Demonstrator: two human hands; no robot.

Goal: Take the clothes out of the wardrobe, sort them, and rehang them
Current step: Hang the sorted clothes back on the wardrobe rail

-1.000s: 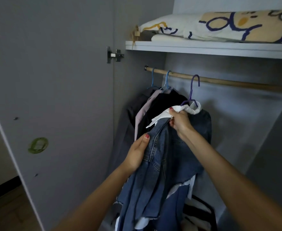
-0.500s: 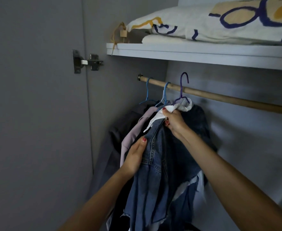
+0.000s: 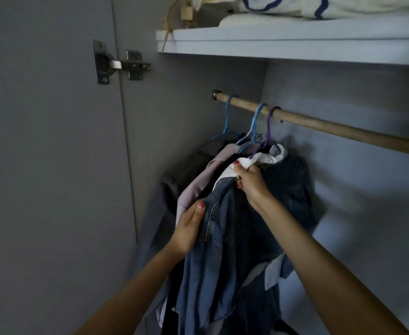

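A blue denim jacket with a white collar hangs from a purple hanger, whose hook sits over the wooden rail. My right hand grips the jacket at the collar, just under the hanger. My left hand holds the jacket's front edge lower down. To the left hang a pale pink garment and a dark grey one on two blue hangers.
The open wardrobe door with its metal hinge fills the left. A white shelf above the rail carries folded patterned bedding. The rail's right stretch carries no hangers.
The purple hanger's hook, earlier held up clear of the rail, now sits over it beside the blue hangers. Both hands kept their hold on the jacket. The camera has moved closer.
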